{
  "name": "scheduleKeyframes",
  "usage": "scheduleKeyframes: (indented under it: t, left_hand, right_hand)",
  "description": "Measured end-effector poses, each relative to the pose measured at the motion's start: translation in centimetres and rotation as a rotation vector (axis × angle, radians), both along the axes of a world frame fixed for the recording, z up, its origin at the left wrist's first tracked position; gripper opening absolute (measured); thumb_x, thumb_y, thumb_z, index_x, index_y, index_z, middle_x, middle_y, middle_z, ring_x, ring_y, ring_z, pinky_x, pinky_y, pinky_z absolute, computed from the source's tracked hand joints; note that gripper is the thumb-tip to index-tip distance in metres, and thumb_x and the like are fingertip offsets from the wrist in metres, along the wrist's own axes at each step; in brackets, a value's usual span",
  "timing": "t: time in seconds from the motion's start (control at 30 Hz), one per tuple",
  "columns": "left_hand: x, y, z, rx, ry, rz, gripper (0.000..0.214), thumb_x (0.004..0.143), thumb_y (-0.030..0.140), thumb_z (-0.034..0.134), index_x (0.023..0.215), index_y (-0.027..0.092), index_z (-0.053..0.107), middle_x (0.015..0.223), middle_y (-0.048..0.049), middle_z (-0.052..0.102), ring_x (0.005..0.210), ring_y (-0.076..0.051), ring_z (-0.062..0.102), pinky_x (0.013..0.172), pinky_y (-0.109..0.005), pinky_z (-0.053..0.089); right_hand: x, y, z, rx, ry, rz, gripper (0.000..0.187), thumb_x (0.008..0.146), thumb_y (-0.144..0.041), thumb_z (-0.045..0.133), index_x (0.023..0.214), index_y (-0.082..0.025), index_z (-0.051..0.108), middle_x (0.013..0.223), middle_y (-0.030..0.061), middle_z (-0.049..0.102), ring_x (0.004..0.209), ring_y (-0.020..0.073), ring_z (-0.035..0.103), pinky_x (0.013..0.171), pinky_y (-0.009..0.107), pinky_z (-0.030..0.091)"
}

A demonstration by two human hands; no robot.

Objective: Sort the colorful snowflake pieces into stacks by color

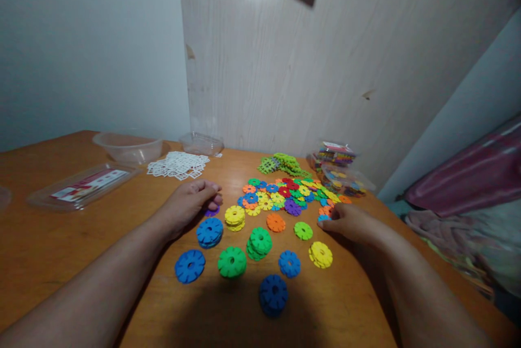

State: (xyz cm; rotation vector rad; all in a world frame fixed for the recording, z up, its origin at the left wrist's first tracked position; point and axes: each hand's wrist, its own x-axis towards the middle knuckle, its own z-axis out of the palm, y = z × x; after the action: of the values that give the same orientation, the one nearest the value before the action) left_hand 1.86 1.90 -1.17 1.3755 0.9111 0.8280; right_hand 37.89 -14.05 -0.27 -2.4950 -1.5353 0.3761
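Observation:
My left hand (194, 201) rests at the left of the loose pieces, its fingers curled in; whatever they may hold is hidden. Partly under its fingers lies a purple notched plastic disc (212, 212). At the right edge of the heap, my right hand (349, 222) has thumb and fingers closed at a light blue notched disc (324, 219). Between the hands spreads a mixed heap of coloured discs (285, 191). Nearer to me are a yellow stack (235, 215), blue stack (209, 231), green stacks (232, 262), dark blue stack (273, 293), yellow stack (321, 254) and single orange disc (275, 222).
White lattice pieces (179, 164) lie at the back left near a clear bowl (130, 147) and a clear tray (201, 143). A labelled lid (87, 186) is at far left. Green pieces (285, 163) and clear boxes (336, 153) stand before the wall.

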Motion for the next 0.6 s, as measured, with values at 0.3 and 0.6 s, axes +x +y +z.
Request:
scheduleKeyframes:
  t: [0.3,0.6]
  left_hand:
    - [-0.1,0.3,-0.6,0.004,-0.026,-0.015,0.031,0.078,0.043,0.067,0.091,0.015,0.061,0.081,-0.0054,0.068,0.064,-0.011,0.059,0.060,-0.024,0.045]
    - [-0.1,0.2,-0.6,0.025,-0.025,-0.014,0.032,0.077,0.043,0.067,0.090,0.014,0.061,0.079,-0.0055,0.067,0.063,-0.011,0.058,0.059,-0.024,0.044]
  right_hand:
    - [-3.8,-1.7,3.3,0.221,0.573,0.173,0.039,0.081,-0.055,0.056,0.067,-0.018,0.051,0.056,-0.0027,0.048,0.048,0.0088,0.039,0.046,0.022,0.028]
    - [-8.1,-2.3,3.0,-0.102,0.754,0.425,0.021,0.083,-0.036,0.060,0.077,-0.016,0.060,0.059,-0.0032,0.049,0.049,0.0072,0.040,0.045,0.019,0.030]
